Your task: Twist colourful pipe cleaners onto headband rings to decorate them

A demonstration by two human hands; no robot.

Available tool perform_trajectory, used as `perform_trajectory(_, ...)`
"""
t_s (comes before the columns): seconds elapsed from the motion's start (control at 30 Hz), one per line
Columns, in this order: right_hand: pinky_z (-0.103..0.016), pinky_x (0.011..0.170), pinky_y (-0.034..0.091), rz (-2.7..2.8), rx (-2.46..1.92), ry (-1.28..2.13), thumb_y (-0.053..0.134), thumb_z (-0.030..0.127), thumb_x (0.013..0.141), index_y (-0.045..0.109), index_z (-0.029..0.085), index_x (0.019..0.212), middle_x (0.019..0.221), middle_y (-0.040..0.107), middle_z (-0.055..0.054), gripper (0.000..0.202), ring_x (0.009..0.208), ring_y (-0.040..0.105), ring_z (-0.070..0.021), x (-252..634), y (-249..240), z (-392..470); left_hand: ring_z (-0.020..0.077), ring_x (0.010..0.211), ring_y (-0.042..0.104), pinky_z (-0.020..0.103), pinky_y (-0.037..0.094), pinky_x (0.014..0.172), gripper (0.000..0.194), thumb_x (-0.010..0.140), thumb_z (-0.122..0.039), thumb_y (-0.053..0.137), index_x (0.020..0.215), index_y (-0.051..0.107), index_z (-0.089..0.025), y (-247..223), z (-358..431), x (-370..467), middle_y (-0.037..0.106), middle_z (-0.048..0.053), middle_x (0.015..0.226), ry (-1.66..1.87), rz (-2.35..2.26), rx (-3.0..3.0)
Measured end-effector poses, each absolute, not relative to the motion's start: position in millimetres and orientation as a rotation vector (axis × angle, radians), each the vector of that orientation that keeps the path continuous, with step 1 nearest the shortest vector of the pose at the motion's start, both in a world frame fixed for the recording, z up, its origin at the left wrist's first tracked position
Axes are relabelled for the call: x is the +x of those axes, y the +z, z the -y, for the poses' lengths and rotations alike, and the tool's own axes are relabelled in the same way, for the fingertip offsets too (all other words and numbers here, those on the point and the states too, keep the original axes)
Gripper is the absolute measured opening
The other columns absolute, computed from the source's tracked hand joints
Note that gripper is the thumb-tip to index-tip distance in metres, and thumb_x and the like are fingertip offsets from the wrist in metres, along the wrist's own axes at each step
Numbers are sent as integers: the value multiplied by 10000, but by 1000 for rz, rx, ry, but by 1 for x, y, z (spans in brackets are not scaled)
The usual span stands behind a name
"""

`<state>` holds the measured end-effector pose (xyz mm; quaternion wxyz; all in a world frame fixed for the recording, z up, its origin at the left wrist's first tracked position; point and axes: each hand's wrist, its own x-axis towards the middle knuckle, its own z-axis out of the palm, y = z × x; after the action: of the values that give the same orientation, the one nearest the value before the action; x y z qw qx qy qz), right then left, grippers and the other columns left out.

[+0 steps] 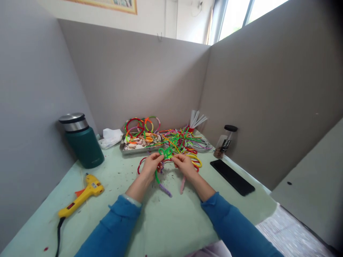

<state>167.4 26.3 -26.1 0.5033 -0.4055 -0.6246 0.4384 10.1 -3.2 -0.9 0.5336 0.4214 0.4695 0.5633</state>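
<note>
My left hand [151, 165] and my right hand [185, 165] meet over the middle of the table, each closed in a pinch. Between the fingertips is a bright green pipe cleaner [165, 152] bent into several small loops. Below my left hand hangs a green and purple pipe-cleaner end [165, 190]. A pink end [182, 185] shows under my right hand. Red pipe-cleaner curves lie partly hidden behind both hands, and a yellow loop [197, 161] is just beyond the right one. How these pieces join is hidden by my fingers.
A metal tray [142, 150] holds shells and pipe-cleaner rings, beside a heap of coloured pipe cleaners [182, 139]. White sticks [197, 118] stand in a red holder. Left are a green bottle [83, 146] and yellow glue gun [80, 196]; right, a jar [224, 142] and black phone [232, 177].
</note>
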Motion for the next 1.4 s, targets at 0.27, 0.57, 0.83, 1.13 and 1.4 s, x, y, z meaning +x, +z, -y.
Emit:
perform_trajectory(0.27, -236, 450, 269, 1330, -1099, 1056, 615, 369, 689, 585, 161, 622, 461, 476, 42, 221, 434, 357, -93, 155, -28, -20, 84, 382, 458, 210, 382, 401, 280, 611, -337, 696, 672, 475, -177, -9, 3, 22, 478, -62, 450, 1446, -1190, 806)
perform_trajectory(0.57, -228, 434, 237, 1403, -1085, 1118, 612, 381, 707, 559, 164, 604, 475, 466, 45, 246, 427, 337, -79, 159, -28, -21, 56, 332, 404, 181, 230, 323, 292, 590, -299, 711, 717, 475, -183, -10, 2, 16, 540, -51, 530, 1387, -1214, 915)
perform_trajectory(0.83, -219, 426, 237, 1536, -1001, 1258, 662, 395, 665, 570, 170, 699, 508, 440, 72, 245, 439, 350, -72, 170, -19, -20, 48, 317, 354, 185, 185, 324, 354, 541, -357, 768, 640, 485, -170, -17, 1, 15, 438, -74, 422, 1199, -1232, 1048)
perform_trajectory(1.13, -224, 411, 248, 1530, -997, 1257, 665, 374, 651, 520, 182, 604, 460, 430, 73, 246, 411, 360, -75, 166, -26, -21, 30, 308, 292, 194, 147, 338, 406, 509, -410, 791, 607, 477, -171, -11, 6, 20, 380, -87, 391, 1220, -1252, 1063)
perform_trajectory(1.4, -226, 423, 275, 1442, -1045, 1343, 647, 428, 662, 523, 174, 630, 468, 444, 65, 285, 413, 373, -81, 165, -30, -23, 27, 303, 259, 203, 131, 339, 370, 551, -365, 775, 614, 465, -172, -13, 5, 18, 356, -93, 391, 1123, -1195, 1034)
